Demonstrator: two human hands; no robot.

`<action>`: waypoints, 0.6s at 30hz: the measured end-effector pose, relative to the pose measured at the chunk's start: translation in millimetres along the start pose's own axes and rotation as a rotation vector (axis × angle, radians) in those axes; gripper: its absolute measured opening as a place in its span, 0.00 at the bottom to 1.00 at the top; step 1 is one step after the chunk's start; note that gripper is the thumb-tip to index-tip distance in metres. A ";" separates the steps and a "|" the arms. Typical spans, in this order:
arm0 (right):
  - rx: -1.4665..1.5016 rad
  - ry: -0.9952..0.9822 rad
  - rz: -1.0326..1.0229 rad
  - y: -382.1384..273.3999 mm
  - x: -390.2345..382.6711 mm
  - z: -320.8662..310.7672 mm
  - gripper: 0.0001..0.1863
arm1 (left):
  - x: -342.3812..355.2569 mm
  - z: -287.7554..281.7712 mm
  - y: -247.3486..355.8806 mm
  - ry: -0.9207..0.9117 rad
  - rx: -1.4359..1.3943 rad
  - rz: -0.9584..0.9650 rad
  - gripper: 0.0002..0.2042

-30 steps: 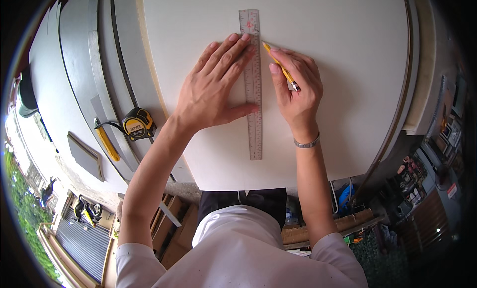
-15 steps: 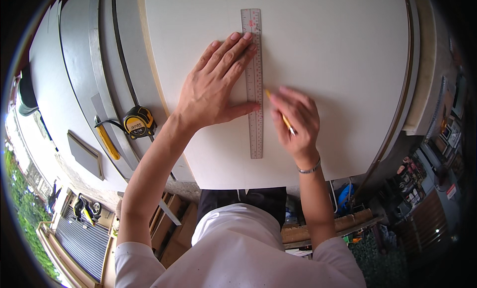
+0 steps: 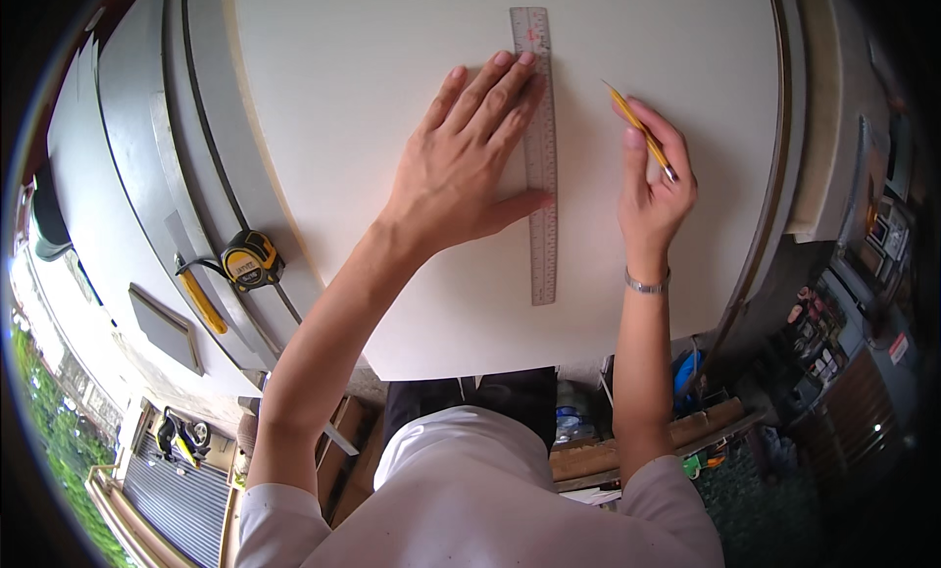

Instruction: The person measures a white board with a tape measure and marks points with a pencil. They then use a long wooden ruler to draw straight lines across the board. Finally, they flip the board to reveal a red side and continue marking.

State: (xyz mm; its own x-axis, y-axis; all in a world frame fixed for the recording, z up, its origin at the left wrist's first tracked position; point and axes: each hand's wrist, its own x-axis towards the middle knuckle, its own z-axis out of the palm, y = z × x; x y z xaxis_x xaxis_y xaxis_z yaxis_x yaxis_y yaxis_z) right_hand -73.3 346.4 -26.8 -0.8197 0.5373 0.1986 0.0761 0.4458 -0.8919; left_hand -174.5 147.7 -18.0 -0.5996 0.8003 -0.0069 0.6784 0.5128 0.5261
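A clear ruler [image 3: 542, 259] lies lengthwise on a large white board [image 3: 412, 323]. My left hand [image 3: 466, 161] rests flat across it, fingers stretched toward its far end and thumb pressing its lower half. To the right, my right hand [image 3: 659, 176] pinches a yellow pencil [image 3: 639, 127] whose tip points up and left. The pencil is apart from the ruler, over the board. Whether its tip touches the surface I cannot tell.
Left of the board are a black-and-yellow tape measure [image 3: 252, 260], a yellow utility knife [image 3: 201, 298] and a long metal straightedge [image 3: 181, 191]. A small grey panel [image 3: 165, 328] lies near the left table edge. Cluttered shelves [image 3: 823, 333] stand at right.
My right hand has moved away from the ruler's edge, up and to the right, with the pencil. My left hand stays on the ruler; the ruler appears farther right in view.
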 end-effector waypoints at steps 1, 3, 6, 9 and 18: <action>-0.051 -0.035 -0.066 2.4 7.8 2.0 0.09 | 5.9 3.5 3.7 0.009 -0.001 0.009 0.49; -0.087 -0.073 -0.175 5.7 18.0 6.7 0.08 | 11.5 7.1 9.2 0.023 0.004 0.011 0.49; -0.124 -0.111 -0.200 5.3 21.3 5.2 0.08 | 13.8 9.1 13.4 0.027 0.023 -0.008 0.50; -0.142 -0.150 -0.257 6.2 22.2 2.5 0.09 | 14.3 10.5 14.9 0.020 0.031 -0.021 0.50; -0.128 -0.111 -0.302 10.4 24.1 5.6 0.08 | 16.8 11.3 16.5 -0.003 0.059 -0.043 0.51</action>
State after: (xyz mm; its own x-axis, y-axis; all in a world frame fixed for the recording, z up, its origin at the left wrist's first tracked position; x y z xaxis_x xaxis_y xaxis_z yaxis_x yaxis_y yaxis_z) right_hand -95.5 359.9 -33.6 -0.8721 0.2895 0.3946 -0.1147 0.6629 -0.7399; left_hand -168.6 173.1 -19.0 -0.6272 0.7782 -0.0308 0.6761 0.5637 0.4744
